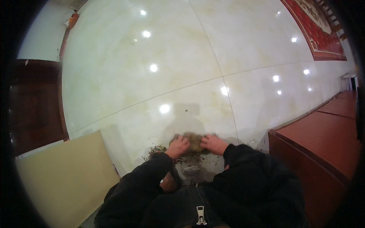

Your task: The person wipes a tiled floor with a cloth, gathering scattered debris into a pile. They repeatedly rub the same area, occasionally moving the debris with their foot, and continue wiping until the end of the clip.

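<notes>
A blurred, brownish-green clump of plant matter (194,141) is on or just above the pale tiled floor (182,85) in front of me. My left hand (179,146) grips its left side with curled fingers, and my right hand (212,144) has hold of its right side. Loose leafy bits and stems (156,149) lie by my left wrist. More scraps (196,159) are scattered on the floor below the clump. Nearer my body is a whitish, crumpled-looking lump (191,170), whose kind I cannot tell.
A reddish-brown wooden piece of furniture (316,136) stands on the right. At left are a beige panel (68,171) and a dark wooden door (35,105). A red patterned rug (313,31) lies far right. Some clear object (252,142) sits near my right sleeve.
</notes>
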{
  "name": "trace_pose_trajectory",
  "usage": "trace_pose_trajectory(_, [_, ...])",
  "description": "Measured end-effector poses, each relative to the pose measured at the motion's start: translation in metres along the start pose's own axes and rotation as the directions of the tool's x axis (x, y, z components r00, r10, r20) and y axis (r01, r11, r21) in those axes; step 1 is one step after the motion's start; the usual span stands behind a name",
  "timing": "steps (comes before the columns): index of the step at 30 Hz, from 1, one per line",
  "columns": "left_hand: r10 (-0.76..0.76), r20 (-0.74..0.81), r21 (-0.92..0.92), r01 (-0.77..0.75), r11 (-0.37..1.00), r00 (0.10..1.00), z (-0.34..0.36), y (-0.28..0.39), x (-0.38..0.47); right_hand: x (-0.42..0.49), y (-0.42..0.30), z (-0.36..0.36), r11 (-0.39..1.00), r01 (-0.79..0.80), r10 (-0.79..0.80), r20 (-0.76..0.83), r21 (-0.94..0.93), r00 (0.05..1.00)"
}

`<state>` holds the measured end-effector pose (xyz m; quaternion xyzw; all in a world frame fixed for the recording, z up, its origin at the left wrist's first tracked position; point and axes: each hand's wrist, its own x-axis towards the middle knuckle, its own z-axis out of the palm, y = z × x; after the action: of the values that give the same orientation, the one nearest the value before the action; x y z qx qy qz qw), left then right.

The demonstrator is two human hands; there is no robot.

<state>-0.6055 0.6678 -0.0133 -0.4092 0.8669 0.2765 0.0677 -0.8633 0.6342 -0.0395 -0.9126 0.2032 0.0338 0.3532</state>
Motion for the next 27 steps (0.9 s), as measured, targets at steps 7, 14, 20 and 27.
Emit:
trace_pose_trajectory(7, [-0.145,-0.054,-0.16,0.135,0.978,0.988,-0.054,-0.01,0.065,-0.038,0.044,-0.055,0.935,-0.18,0.261,-0.247,0.306,0.933])
trace_pose_trajectory(14, [-0.215,-0.249,0.03,0.23,0.973,0.944,-0.088,-0.028,0.221,-0.021,0.166,-0.137,0.809,-0.583,0.428,-0.61,-0.07,0.667])
trace_pose_trajectory(20, [0.006,-0.084,0.326,0.022,0.945,0.996,-0.016,0.021,0.111,-0.044,0.068,-0.032,0.908,-0.397,0.282,-0.503,-0.135,0.817])
trace_pose_trajectory(27, [0.12,-0.023,-0.052,-0.121,0.991,0.993,0.0,0.042,0.041,-0.073,0.016,-0.017,0.96,-0.281,0.272,-0.27,0.006,0.924])
